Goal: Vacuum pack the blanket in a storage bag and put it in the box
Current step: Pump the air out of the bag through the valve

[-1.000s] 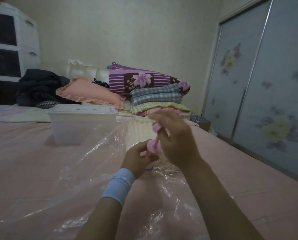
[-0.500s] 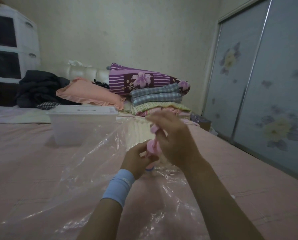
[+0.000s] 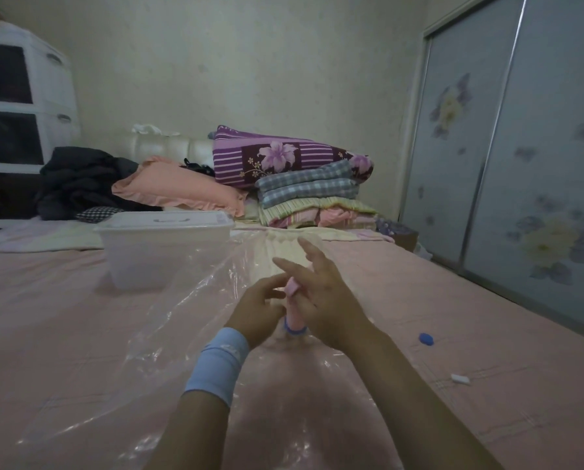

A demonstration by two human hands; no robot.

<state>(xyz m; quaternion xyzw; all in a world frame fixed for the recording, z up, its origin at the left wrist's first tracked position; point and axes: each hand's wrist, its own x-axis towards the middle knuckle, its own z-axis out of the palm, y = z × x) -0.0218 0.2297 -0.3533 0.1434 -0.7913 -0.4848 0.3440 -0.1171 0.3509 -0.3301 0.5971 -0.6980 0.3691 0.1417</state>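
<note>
A clear plastic storage bag (image 3: 189,310) lies spread over the pink bed. Something pale and folded (image 3: 280,251) shows through its far end. A pink hand pump (image 3: 292,290) stands upright on the bag's blue valve ring (image 3: 295,330). My right hand (image 3: 321,300) rests on the pump's top with its fingers spread straight. From the left, my left hand (image 3: 258,308), with a light blue wristband, touches the pump with loosely extended fingers. The clear lidded box (image 3: 163,256) sits on the bed beyond the bag, to the left.
A blue cap (image 3: 426,338) and a small white clip (image 3: 460,379) lie on the sheet to my right. Folded bedding (image 3: 304,184), a pink pillow (image 3: 182,188) and dark clothes (image 3: 80,181) pile up at the headboard. Sliding wardrobe doors (image 3: 507,184) line the right side.
The pump's handle has gone down and both hands sit lower over the valve. My right hand's fingers have straightened and spread. My left hand's grip on the pump body has loosened.
</note>
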